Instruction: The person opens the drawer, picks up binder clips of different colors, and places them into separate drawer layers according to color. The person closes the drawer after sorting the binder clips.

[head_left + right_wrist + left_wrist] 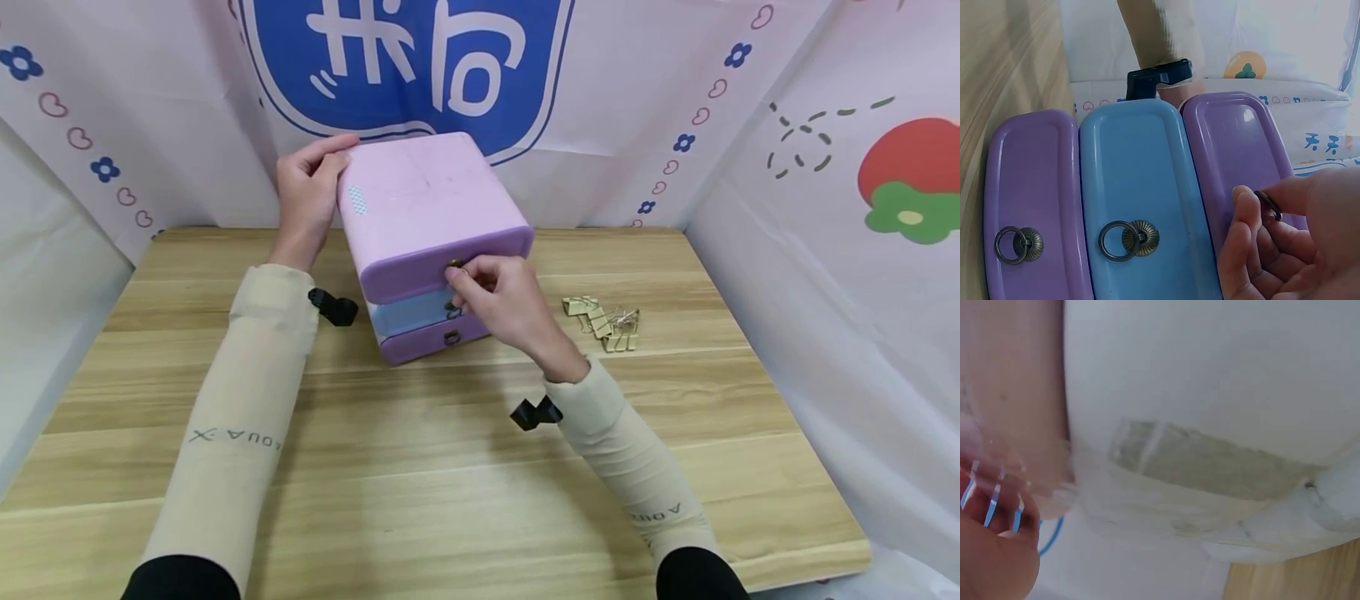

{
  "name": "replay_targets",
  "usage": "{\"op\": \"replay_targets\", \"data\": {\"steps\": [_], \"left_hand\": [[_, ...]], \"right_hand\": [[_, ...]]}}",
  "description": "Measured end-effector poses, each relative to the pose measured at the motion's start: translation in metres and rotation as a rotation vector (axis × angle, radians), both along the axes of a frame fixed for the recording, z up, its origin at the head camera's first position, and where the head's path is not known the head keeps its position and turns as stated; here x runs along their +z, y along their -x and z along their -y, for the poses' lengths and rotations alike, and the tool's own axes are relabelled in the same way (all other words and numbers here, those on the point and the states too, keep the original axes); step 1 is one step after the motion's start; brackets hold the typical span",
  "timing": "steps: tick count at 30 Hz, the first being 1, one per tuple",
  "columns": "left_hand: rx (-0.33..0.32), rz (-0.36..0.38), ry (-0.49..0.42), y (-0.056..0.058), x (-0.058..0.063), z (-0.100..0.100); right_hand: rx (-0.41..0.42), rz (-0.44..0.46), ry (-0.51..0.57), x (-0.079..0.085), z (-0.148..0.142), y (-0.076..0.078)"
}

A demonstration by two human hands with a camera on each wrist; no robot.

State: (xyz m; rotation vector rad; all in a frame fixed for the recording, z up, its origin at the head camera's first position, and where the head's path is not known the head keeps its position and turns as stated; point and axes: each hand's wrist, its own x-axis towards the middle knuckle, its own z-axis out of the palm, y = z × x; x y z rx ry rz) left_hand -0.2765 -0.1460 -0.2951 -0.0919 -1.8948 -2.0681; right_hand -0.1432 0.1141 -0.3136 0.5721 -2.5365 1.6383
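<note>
A small storage box (420, 196) with three drawers stands at the far side of the table, its top pinkish-purple. My left hand (309, 187) holds its rear left corner, thumb against the top edge; the fingers behind are partly hidden. With thumb and forefinger, my right hand (498, 296) pinches the ring pull (1269, 205) of the top purple drawer (1235, 137). Below it come a blue drawer (1138, 156) and another purple drawer (1035, 162), each with a hanging bronze ring. All three fronts look closed. Close up in the left wrist view is a blurred pale surface (1210, 375).
Several gold binder clips (603, 323) lie in a cluster on the wooden table (420, 500), right of the box. A printed white cloth (622, 100) hangs behind the table, and another (825, 250) hangs along its right side.
</note>
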Motion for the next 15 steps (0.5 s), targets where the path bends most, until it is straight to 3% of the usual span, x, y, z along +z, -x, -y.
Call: {"op": "replay_targets", "data": {"steps": [8, 15], "left_hand": [[0.098, 0.017, 0.171, -0.002, 0.0066, -0.0059], [0.089, 0.027, 0.147, -0.0021, 0.0068, -0.005]], "right_hand": [[-0.003, -0.027, -0.033, -0.0004, -0.0008, -0.0029], [-0.005, -0.05, -0.057, -0.0027, -0.0061, -0.0103]]}}
